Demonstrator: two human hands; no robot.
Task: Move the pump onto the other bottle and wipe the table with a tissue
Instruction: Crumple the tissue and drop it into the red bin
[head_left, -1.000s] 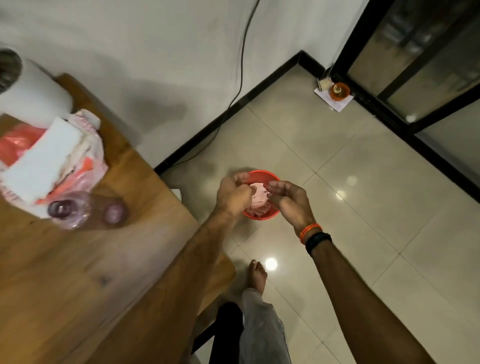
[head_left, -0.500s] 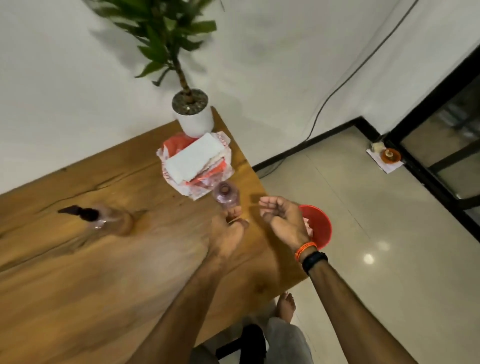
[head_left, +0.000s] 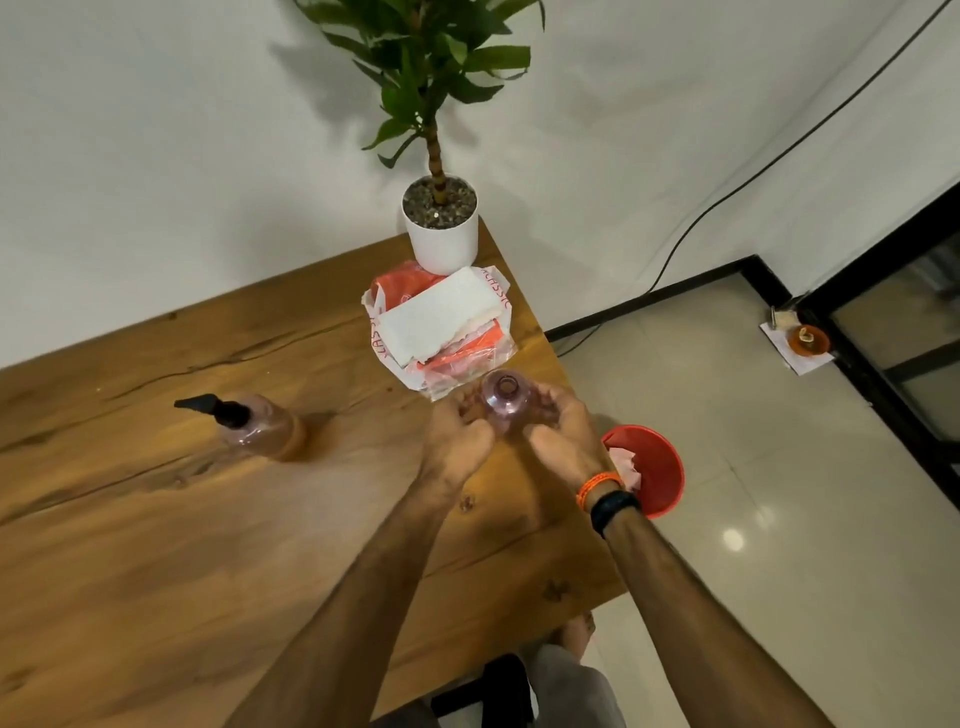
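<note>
Dim, warm indoor lighting. The plant (head_left: 426, 78) casts a soft shadow leftward on the wall (head_left: 156, 156), so light probably comes from the right. Small glare spots mark the glossy floor (head_left: 733, 540). Wide-angle distortion bends lines near the edges; focus is slightly soft throughout.

At the top centre of your frame a potted plant (head_left: 440, 228) stands in a white pot on the table's far corner. A black cable (head_left: 727, 197) runs down the wall, upper right. On the floor tiles (far right) sits a small orange dish (head_left: 808, 340) on paper.
</note>
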